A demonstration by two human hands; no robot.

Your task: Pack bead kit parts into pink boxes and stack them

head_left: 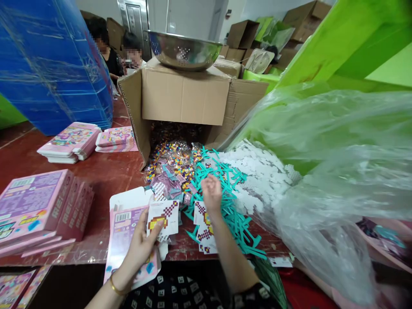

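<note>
My left hand [144, 236] is closed on a square white card [163, 216] printed with a pixel pattern, thumb on top. Some white pegboard-like pieces and a clear packet partly show behind the card. Beneath that hand lies a pink box [120, 238] with a white flap open at its far end. My right hand [211, 191] reaches over a heap of teal plastic sticks [236, 219], its fingers curled together; whatever is in them cannot be made out. Below its wrist lie more printed cards [206, 234], partly covered by the forearm.
Bags of coloured beads [175, 156] spill from a cardboard carton [185, 96] with a metal colander [183, 51] on top. White pieces [260, 176] are heaped right, beside plastic sheeting [337, 171]. Pink boxes [35, 201] and flat stacks [71, 139] stand left. Two people sit behind.
</note>
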